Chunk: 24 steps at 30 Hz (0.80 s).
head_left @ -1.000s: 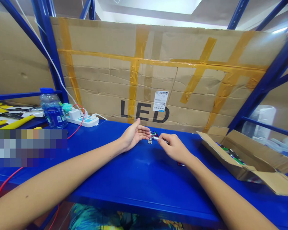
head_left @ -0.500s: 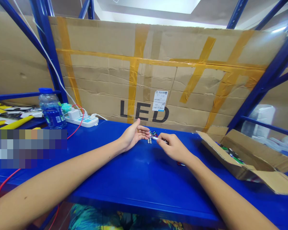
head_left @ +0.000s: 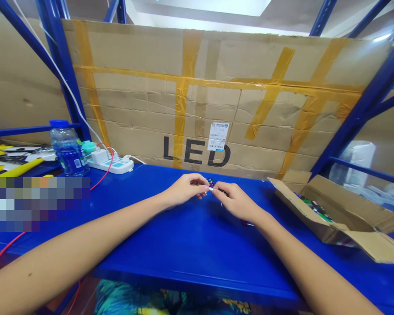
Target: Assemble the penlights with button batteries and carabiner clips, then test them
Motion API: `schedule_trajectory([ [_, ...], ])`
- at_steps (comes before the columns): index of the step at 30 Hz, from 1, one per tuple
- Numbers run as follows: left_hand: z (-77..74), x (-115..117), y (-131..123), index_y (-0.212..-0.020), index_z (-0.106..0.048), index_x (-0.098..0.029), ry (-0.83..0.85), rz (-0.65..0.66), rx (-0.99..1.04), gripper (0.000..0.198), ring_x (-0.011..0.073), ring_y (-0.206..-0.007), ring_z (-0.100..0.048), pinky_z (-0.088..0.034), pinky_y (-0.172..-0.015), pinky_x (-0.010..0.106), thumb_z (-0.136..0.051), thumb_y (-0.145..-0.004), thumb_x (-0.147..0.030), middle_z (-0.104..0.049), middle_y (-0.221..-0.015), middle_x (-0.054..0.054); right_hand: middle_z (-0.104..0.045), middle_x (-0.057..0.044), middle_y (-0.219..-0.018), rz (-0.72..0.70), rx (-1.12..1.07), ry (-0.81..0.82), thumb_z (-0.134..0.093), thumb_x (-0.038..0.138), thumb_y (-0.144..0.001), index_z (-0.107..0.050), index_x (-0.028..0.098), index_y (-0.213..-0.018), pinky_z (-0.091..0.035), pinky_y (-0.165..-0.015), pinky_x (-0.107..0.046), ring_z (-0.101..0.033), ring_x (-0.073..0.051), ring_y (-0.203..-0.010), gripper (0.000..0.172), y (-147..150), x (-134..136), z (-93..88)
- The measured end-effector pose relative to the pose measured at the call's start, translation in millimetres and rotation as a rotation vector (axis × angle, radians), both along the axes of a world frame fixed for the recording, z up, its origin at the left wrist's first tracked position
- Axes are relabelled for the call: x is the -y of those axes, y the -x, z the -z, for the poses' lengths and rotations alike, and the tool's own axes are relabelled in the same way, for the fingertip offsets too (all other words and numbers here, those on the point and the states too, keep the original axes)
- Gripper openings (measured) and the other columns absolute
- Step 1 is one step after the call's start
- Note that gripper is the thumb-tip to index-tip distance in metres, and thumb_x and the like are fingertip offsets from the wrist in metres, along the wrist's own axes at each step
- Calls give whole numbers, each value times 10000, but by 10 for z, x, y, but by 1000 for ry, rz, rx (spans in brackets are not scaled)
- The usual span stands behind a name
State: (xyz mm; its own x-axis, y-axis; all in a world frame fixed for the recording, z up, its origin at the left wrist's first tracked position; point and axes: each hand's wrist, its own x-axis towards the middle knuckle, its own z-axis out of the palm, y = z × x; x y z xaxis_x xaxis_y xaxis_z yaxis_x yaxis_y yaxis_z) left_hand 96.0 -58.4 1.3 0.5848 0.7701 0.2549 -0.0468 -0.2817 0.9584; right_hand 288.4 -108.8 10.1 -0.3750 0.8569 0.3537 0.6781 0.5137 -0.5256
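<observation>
In the middle of the table my left hand [head_left: 188,190] is closed, its thumb and fingertips pinching the left end of a small silver tube [head_left: 211,189]. My right hand [head_left: 233,199] is closed around the tube's other end, which its fingers mostly cover. Behind the fingertips lie several small coloured metal pieces [head_left: 211,181], partly hidden by both hands. A red-and-silver piece [head_left: 247,223] rests under my right wrist.
At the right an open cardboard box [head_left: 339,234] holds several coloured tubes. On the left stand a blue-capped bottle [head_left: 68,151] and a white power strip [head_left: 120,165] with a red cable. A tall cardboard panel [head_left: 144,109] closes off the back of the blue table [head_left: 184,245].
My left hand has gone from open with fingers stretched to pinching the silver tube's end. It now covers the small round silver pieces seen before. The right hand has barely moved.
</observation>
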Motion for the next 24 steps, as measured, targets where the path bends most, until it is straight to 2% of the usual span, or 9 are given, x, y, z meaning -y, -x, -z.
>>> schedule_trajectory([
  [3, 0, 12, 7, -832, -660, -150, -87, -1, -32, 194, 145, -679, -611, -480, -675, 288, -748, -756, -305, -664, -731, 35, -639, -27, -794, -62, -58, 47, -458, 379, -945, -623, 174, -864, -407, -644, -266, -545, -148, -702, 275, -9, -15, 14],
  [6, -25, -20, 19, -780, -634, -151, -142, -84, -67, 144, 153, -674, -610, -465, -670, 288, -725, -762, -261, -668, -712, 38, -660, -36, -863, -84, -168, 101, -570, 371, -880, -631, 172, -971, -448, -675, -278, -574, -153, -728, 227, -74, -105, 9],
  [9, -75, -164, 38, -765, -628, -153, -224, -172, -130, 104, 158, -669, -598, -442, -648, 281, -705, -759, -223, -655, -697, 35, -643, -25, -780, -94, -254, 170, -578, 330, -854, -633, 148, -1001, -471, -674, -295, -587, -149, -671, 241, -191, -289, -41],
  [13, -133, -524, 38, -742, -649, -160, -384, -197, -194, 56, 156, -680, -572, -417, -655, 275, -697, -733, -188, -651, -719, 29, -658, -28, -718, -36, -123, 99, -538, 276, -859, -705, 134, -985, -474, -654, -295, -571, -148, -641, 253, -330, -674, -116],
  [16, -118, -822, 3, -723, -668, -169, -470, -237, -227, 29, 153, -669, -553, -405, -664, 272, -690, -710, -155, -651, -699, 20, -708, -52, -764, 23, -15, 44, -524, 206, -853, -731, 135, -971, -491, -693, -297, -619, -162, -682, 249, -369, -1018, -105],
  [20, -11, -1160, -37, -770, -733, -176, -479, -230, -292, 110, 174, -701, -589, -419, -703, 281, -674, -699, -116, -696, -740, 45, -751, -103, -954, 109, 192, -135, -508, 103, -830, -765, 148, -949, -473, -823, -313, -662, -212, -890, 287, -348, -1398, 22],
  [24, 113, -1404, -31, -756, -766, -187, -527, -223, -392, 133, 196, -725, -619, -433, -725, 294, -661, -710, -120, -725, -767, 61, -749, -112, -991, 109, 342, -210, -446, 48, -823, -779, 149, -985, -456, -842, -302, -657, -214, -908, 384, -318, -1584, 201],
])
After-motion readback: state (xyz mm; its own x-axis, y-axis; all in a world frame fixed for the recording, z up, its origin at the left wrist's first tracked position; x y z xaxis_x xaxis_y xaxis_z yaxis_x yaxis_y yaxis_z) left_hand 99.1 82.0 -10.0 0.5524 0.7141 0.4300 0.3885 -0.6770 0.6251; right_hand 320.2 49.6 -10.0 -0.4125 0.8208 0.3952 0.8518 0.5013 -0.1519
